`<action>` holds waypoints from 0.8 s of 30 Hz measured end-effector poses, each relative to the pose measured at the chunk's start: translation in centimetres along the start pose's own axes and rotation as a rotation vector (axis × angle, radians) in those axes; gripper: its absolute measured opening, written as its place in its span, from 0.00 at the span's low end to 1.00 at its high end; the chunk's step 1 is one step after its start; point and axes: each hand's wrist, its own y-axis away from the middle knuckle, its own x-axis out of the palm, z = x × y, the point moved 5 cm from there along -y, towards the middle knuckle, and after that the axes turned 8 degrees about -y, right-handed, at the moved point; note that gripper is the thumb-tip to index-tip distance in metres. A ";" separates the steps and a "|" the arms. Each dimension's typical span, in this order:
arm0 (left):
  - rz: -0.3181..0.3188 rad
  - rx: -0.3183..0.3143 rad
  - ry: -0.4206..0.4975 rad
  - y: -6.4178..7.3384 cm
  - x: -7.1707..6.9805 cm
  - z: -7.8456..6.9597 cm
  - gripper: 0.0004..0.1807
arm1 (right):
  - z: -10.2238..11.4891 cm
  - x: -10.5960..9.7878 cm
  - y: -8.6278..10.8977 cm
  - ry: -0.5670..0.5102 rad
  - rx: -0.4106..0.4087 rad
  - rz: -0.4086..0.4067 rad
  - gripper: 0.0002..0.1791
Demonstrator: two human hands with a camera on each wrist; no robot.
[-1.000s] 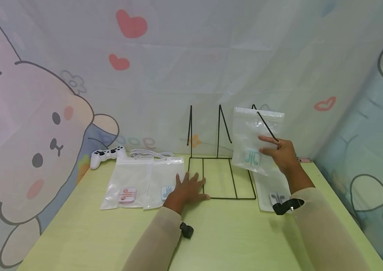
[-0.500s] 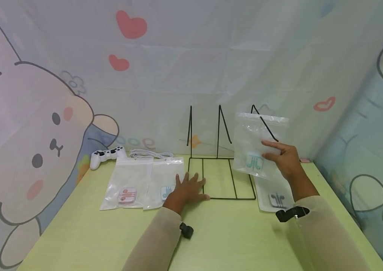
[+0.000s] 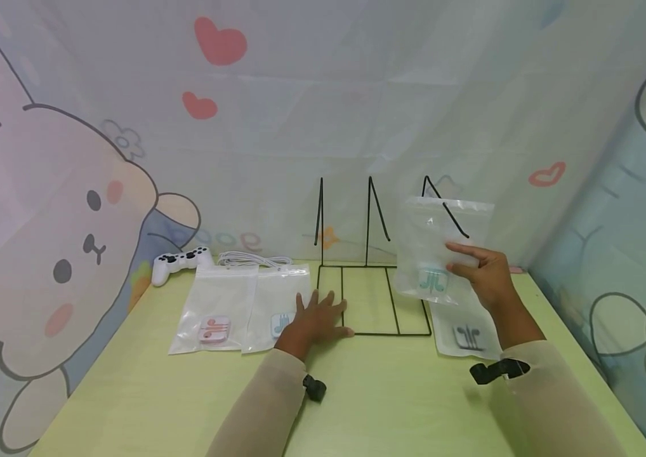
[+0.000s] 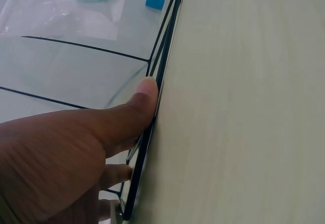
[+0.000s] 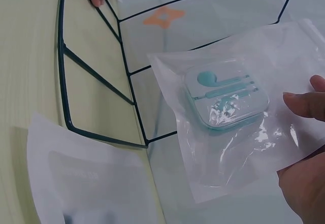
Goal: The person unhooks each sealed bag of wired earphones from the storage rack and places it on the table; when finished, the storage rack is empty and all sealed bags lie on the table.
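Observation:
A clear zip bag [image 3: 422, 235] holding a square case of teal earphones [image 3: 433, 279] hangs on the right hook [image 3: 455, 219] of a black wire rack [image 3: 396, 314]. The hook's arm passes through the bag near its top. My right hand [image 3: 488, 273] pinches the bag's right side, its thumb [image 5: 304, 104] on the face with the case. My left hand [image 3: 316, 324] rests with spread fingers on the left part of the rack's base; its thumb [image 4: 144, 94] lies against the front wire. The middle hook [image 3: 380, 209] and left hook [image 3: 319, 212] carry nothing.
Left of the rack lie two bags, one with pink earphones [image 3: 214, 329], one with blue [image 3: 280, 324]. Behind them are a white game controller [image 3: 182, 261] and a coiled white cable [image 3: 254, 259]. Another bag with dark earphones [image 3: 468, 337] lies at the right.
My right hand has moved right and down towards me, and the bag has slid along the hook towards its tip with it. My left hand has stayed on the rack's base.

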 end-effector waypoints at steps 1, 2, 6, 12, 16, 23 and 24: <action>0.000 0.000 -0.001 0.0 0.0 0.0 0.46 | 0.0 0.0 0.1 0.009 0.000 -0.005 0.31; 0.000 0.000 -0.001 0.0 0.0 0.0 0.45 | 0.1 -0.1 0.3 0.011 -0.001 -0.010 0.31; -0.001 0.002 -0.002 0.1 -0.1 -0.1 0.45 | 0.1 -0.2 0.6 0.015 0.014 -0.022 0.31; -0.004 0.001 -0.001 0.1 -0.1 -0.1 0.45 | 0.0 -0.4 1.0 0.034 0.000 -0.043 0.30; -0.005 0.002 0.001 0.1 -0.1 -0.1 0.45 | -0.2 -0.7 1.5 0.070 0.003 -0.057 0.29; 0.000 -0.001 0.010 0.2 -0.1 -0.1 0.45 | 0.0 -1.1 2.3 0.037 -0.008 -0.068 0.28; -0.001 -0.001 0.010 0.2 -0.1 -0.1 0.45 | 0.0 -1.1 2.4 0.029 -0.011 -0.064 0.28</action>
